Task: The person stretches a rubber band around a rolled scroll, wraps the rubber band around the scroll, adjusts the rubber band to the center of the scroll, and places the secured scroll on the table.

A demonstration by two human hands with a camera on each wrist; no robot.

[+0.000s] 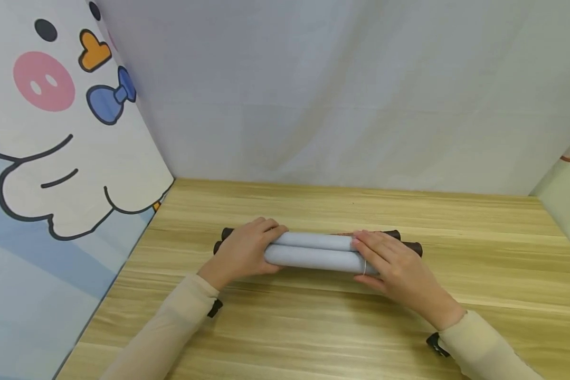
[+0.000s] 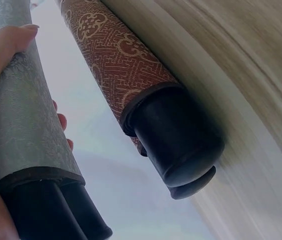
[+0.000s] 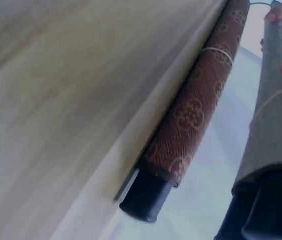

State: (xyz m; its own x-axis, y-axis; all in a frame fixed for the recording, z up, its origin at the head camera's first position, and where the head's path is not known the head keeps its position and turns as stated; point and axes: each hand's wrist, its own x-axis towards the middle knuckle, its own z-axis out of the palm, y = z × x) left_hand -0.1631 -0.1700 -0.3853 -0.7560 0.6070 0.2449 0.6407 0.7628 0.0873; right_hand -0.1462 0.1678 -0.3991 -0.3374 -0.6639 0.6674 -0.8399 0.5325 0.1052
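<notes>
A pale grey hanging scroll (image 1: 313,258), rolled up as two parallel rolls, is held level by both hands. My left hand (image 1: 247,248) grips it near its left end, thumb along the near side and fingers over the top. Near the other end my right hand (image 1: 394,264) holds it the same way, beside a thin white string (image 1: 365,266). Black rod ends stick out past both hands. Under the grey scroll, a reddish-brown scroll (image 2: 121,60) with gold patterns lies on the table, apart from it. The head view mostly hides this lower scroll.
The wooden table (image 1: 313,327) extends around the scrolls. A white cloth backdrop (image 1: 342,95) rises behind its far edge. On the left stands a panel with cartoon animals (image 1: 76,158). A white string (image 3: 218,51) rings the reddish-brown scroll.
</notes>
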